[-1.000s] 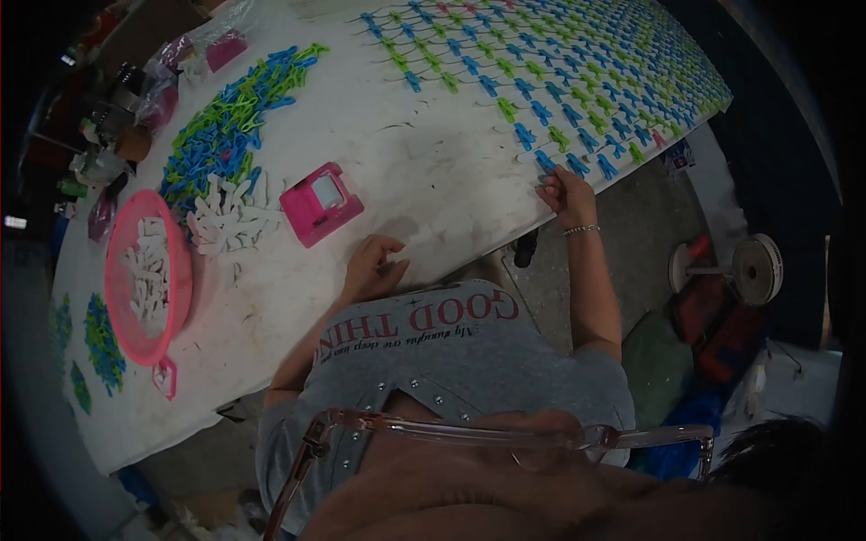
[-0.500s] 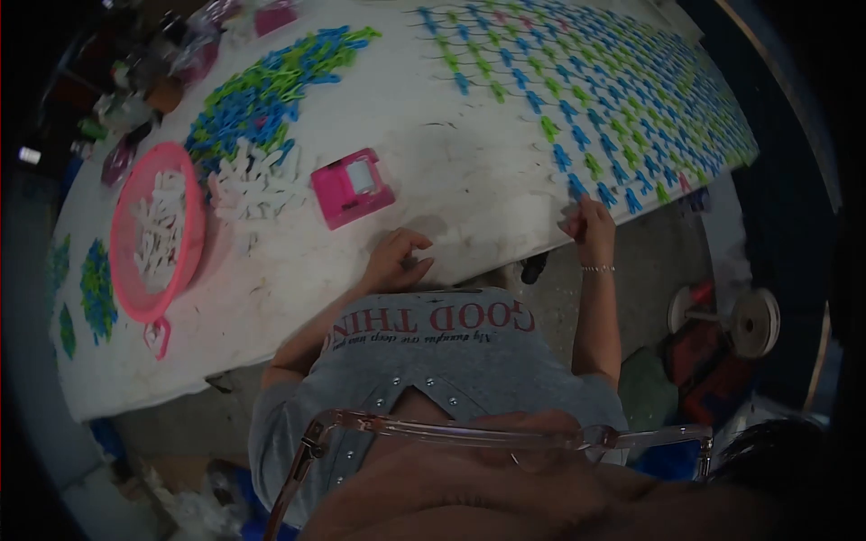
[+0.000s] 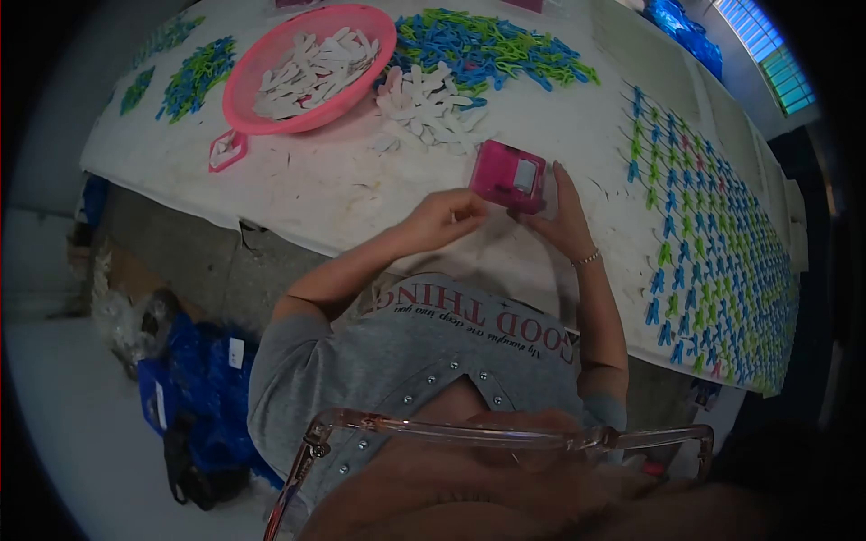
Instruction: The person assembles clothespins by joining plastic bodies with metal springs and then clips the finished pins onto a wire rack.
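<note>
A pink box [image 3: 494, 169] with a pale block [image 3: 525, 176] in its top lies on the white table. Just below its left corner is my left hand [image 3: 444, 221], fingers curled in towards the thumb; anything between them is too small to see. Thumb and forefinger spread apart, my right hand [image 3: 566, 221] is at the box's right side and lower edge, holding nothing visible. White clip-like pieces [image 3: 428, 106] lie loose to the left of the box, and behind them is a heap of blue and green clips [image 3: 492, 50].
A pink basket [image 3: 236, 95] of white pieces stands on the table [image 3: 316, 203] at the left, a small pink holder [image 3: 227, 151] beside it. Small clip piles [image 3: 197, 77] lie farther left. Rows of blue and green clips [image 3: 713, 252] cover the right side. Blue bags [image 3: 212, 388] are on the floor.
The view has swung to the left. My right hand has left the rows of clips and come to the pink box. My left hand is now closer to the box, its fingers more curled.
</note>
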`<state>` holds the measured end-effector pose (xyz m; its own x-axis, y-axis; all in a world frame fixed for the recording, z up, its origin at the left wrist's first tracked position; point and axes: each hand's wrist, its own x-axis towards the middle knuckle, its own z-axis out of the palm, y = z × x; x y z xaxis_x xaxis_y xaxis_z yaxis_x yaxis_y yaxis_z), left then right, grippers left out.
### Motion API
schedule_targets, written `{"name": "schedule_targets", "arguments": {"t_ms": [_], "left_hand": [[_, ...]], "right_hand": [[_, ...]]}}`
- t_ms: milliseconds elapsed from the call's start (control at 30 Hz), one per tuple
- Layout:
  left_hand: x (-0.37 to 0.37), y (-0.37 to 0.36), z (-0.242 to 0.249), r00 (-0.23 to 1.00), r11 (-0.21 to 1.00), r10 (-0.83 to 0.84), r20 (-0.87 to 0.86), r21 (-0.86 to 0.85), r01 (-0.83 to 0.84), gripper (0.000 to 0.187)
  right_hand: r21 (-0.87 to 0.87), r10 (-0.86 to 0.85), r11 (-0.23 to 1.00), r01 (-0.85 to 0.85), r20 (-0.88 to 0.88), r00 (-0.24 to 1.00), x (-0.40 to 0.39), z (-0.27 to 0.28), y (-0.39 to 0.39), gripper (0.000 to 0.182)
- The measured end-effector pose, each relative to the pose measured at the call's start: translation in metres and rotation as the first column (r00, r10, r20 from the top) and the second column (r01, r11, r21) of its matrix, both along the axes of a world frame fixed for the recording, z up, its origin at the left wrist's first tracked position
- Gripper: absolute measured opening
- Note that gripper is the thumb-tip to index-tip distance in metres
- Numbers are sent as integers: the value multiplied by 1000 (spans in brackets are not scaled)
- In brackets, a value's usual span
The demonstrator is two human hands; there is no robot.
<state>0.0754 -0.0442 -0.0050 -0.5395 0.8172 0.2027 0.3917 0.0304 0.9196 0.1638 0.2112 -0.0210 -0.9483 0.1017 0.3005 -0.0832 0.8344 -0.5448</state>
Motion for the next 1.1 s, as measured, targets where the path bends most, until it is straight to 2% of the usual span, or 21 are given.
{"name": "schedule_targets", "arguments": {"t_ms": [33,100,133,200,233,300,433,500,533,600,733,800,833,900,933,1000,1033,1100], "left_hand": [[-12,-8,0,1000,1000,12,0,-1,-12,11],[-40,-22,-1,963,975,204,-174,-52,-216,12],[-53,-27,0,962,973,211,-176,-54,-223,12],[-76,-34,2,894,926,320,-313,-95,-364,14],[-86,-34,1,892,924,327,-312,-94,-372,14],[-100,-32,-3,811,880,353,-466,-129,-457,15],[-113,-16,-9,727,859,402,-557,-45,-509,18],[-115,-8,-13,586,824,367,-723,-39,-565,21],[-112,-4,-15,589,824,366,-720,-43,-565,21],[-107,4,-16,441,766,384,-811,13,-643,23],[-119,10,-18,517,809,369,-773,-7,-587,24],[-125,11,-6,643,823,416,-643,-34,-567,24],[-125,12,4,644,824,413,-644,-36,-565,24],[-127,12,25,668,804,530,-523,60,-591,18],[-128,11,32,663,804,532,-527,67,-591,18],[-131,8,42,600,778,604,-524,227,-585,13],[-131,6,45,599,779,604,-526,231,-583,13],[-126,3,48,719,800,600,-351,295,-523,11]], "right_hand": [[-1,12,1000,-12,0,1000,-9,-1,-1,96],[-41,75,996,-74,20,997,-23,-2,-3,106],[-43,83,996,-82,18,996,-26,-3,-3,106],[-101,109,989,-108,7,994,-28,-5,-2,109],[-99,117,988,-116,8,993,-28,-7,-2,109],[-186,129,973,-137,-52,990,-27,-9,-2,107],[-157,142,976,-150,-60,988,-14,-8,-7,105],[-165,124,978,-127,-31,992,-6,-6,-14,105],[-167,125,978,-127,-26,992,-4,-7,-16,105],[-158,96,982,-103,-48,994,-3,-7,-18,105],[-169,82,982,-87,-34,996,-2,-7,-19,105],[-149,56,987,-56,-6,998,-1,-5,-21,106],[-151,53,987,-53,-5,999,0,-6,-21,106],[-104,66,992,-69,-33,997,-1,-9,-21,106],[-101,67,992,-71,-41,997,-1,-9,-20,106],[-138,59,989,-55,20,998,-1,-8,-22,106],[-136,57,989,-54,15,998,-2,-7,-23,106],[-158,77,985,-72,23,997,-3,-6,-26,108]]}}
